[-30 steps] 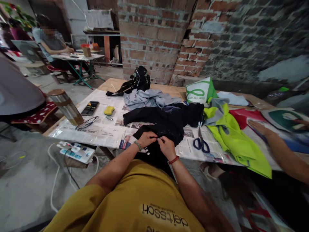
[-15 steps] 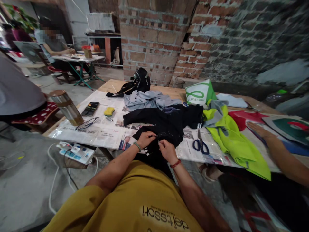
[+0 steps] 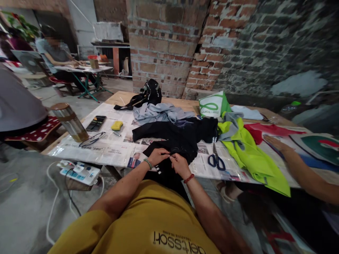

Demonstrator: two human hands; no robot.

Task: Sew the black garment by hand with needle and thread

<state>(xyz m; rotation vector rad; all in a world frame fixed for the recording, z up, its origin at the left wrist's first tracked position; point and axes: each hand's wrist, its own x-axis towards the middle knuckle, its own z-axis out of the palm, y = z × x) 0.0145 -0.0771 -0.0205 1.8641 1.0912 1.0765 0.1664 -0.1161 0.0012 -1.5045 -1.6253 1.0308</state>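
A black garment (image 3: 174, 135) with white stripes at its cuff lies bunched over the near table edge. My left hand (image 3: 159, 156), wearing a green bead bracelet, is closed and pinches a fold of it. Close against those fingertips, my right hand (image 3: 180, 165), with a red bracelet, is closed in a pinch. A thin, pale needle showed at its fingertips a moment ago; the fingers now mostly hide it. Dark-handled scissors (image 3: 216, 162) lie on the newspaper to the right of the garment.
Newspaper covers the wooden table (image 3: 106, 150). On the left are a steel flask (image 3: 70, 121), glasses, a phone (image 3: 96, 123) and a yellow sponge (image 3: 117, 125). Behind lies grey cloth (image 3: 161, 112); rightward, a neon-yellow garment (image 3: 249, 151) and a co-worker's hand (image 3: 277, 143). A power strip (image 3: 79, 173) hangs below.
My right hand has come up closer to the left, so the fingertips nearly meet at the black cloth. The whole view has shifted slightly; the garment stays on the table.
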